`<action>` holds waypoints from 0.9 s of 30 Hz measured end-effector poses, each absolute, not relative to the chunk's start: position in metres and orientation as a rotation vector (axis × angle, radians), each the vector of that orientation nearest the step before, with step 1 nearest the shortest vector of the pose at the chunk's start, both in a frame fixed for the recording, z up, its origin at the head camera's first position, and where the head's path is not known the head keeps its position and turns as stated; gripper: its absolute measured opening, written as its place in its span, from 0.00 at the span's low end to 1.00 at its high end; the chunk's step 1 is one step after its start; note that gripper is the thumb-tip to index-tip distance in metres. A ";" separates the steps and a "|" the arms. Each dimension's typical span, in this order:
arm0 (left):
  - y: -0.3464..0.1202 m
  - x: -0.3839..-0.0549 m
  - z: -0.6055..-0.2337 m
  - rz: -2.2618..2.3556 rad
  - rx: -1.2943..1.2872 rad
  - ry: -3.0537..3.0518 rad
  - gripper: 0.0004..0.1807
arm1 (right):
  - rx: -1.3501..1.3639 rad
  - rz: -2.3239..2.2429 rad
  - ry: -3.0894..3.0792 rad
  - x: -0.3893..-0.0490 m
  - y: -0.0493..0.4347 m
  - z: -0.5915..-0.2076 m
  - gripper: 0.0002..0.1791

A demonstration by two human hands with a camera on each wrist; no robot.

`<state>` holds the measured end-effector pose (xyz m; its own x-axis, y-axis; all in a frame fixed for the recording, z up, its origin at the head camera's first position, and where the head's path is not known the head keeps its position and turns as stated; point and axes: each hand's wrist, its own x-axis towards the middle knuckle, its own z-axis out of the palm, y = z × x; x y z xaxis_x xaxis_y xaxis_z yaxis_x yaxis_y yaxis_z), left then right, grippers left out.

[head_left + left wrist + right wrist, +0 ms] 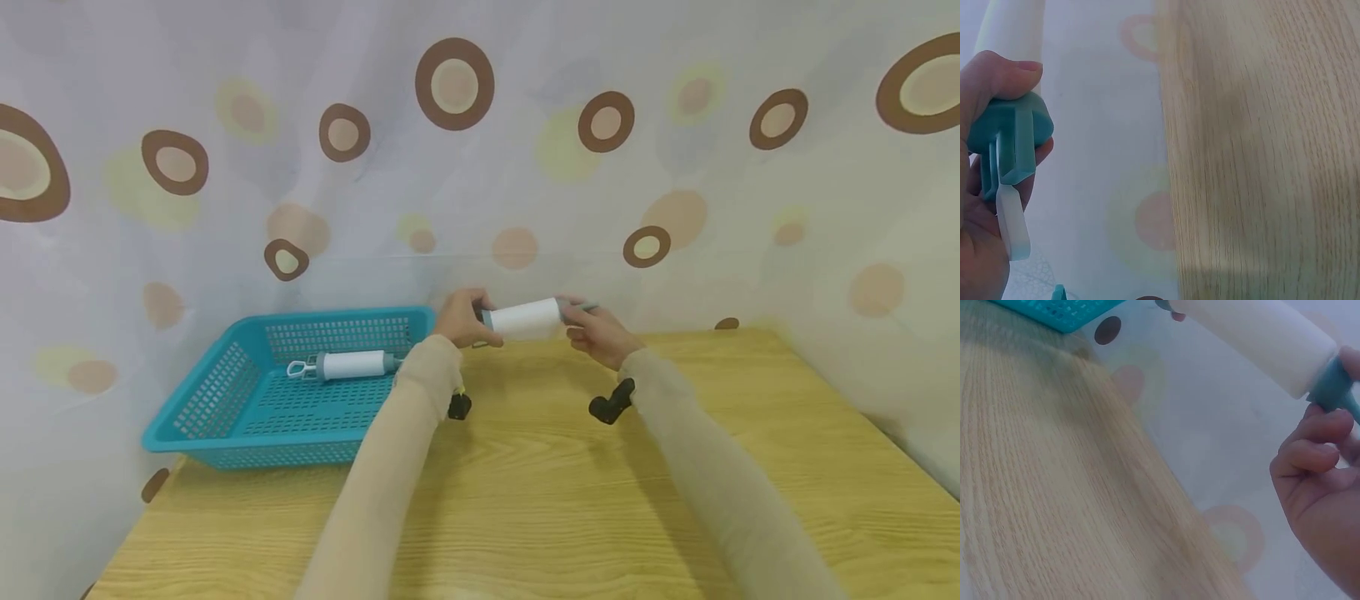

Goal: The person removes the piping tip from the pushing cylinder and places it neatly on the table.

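Note:
A hand pump like a balloon pump, with a white barrel and grey-teal ends, is held level above the far part of the table. My left hand grips its handle end; in the left wrist view the thumb lies on the barrel by the teal cap, and the white handle points back over the palm. At the other end my right hand pinches the tapered teal nozzle between thumb and curled fingers. A second pump lies in the blue basket, its looped handle to the left.
The basket stands on the left of the wooden table, close by my left forearm. Behind the table hangs a pale sheet with brown-ringed dots. Black camera mounts stick out under both wrists.

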<state>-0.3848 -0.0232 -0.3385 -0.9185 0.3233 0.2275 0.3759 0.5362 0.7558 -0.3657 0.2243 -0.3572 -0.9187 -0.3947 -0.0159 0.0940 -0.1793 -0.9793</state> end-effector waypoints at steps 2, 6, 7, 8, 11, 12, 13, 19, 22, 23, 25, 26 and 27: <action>-0.021 -0.384 -0.338 -1.347 -0.616 -2.695 0.20 | -0.303 -2.187 1.734 -0.365 0.224 -0.355 0.18; -0.019 -0.384 -0.337 -1.335 -0.641 -2.679 0.20 | -0.218 -2.256 1.655 -0.363 0.220 -0.352 0.18; -0.019 -0.383 -0.337 -1.343 -0.646 -2.672 0.20 | -0.205 -2.266 1.654 -0.363 0.220 -0.352 0.19; -0.019 -0.383 -0.337 -1.347 -0.650 -2.667 0.20 | -0.200 -2.270 1.658 -0.362 0.219 -0.352 0.19; -0.019 -0.381 -0.337 -1.363 -0.654 -2.660 0.20 | -0.218 -2.272 1.687 -0.362 0.219 -0.355 0.17; -0.020 -0.381 -0.337 -1.370 -0.653 -2.658 0.20 | -0.236 -2.278 1.685 -0.362 0.220 -0.356 0.14; -0.020 -0.381 -0.337 -1.368 -0.654 -2.656 0.20 | -0.258 -2.288 1.676 -0.362 0.222 -0.356 0.12; -0.021 -0.381 -0.337 -1.352 -0.661 -2.667 0.19 | -0.384 -2.363 1.510 -0.360 0.225 -0.359 0.08; -0.021 -0.380 -0.338 -1.360 -0.649 -2.663 0.20 | -0.334 -2.397 1.445 -0.360 0.223 -0.358 0.09; -0.021 -0.380 -0.338 -1.360 -0.647 -2.662 0.20 | -0.307 -2.407 1.436 -0.360 0.222 -0.358 0.10; -0.020 -0.381 -0.340 -1.356 -0.649 -2.664 0.20 | -0.253 -2.424 1.428 -0.360 0.222 -0.358 0.12; -0.019 -0.381 -0.341 -1.349 -0.651 -2.668 0.20 | -0.221 -2.432 1.426 -0.361 0.222 -0.357 0.14; -0.018 -0.382 -0.342 -1.348 -0.656 -2.668 0.20 | -0.195 -2.438 1.426 -0.361 0.222 -0.357 0.14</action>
<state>-0.3821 -0.0181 -0.3421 -0.9051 0.3373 0.2590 0.4086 0.5210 0.7494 -0.3611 0.2219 -0.3571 -0.9431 -0.3302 -0.0381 0.1951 -0.4570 -0.8678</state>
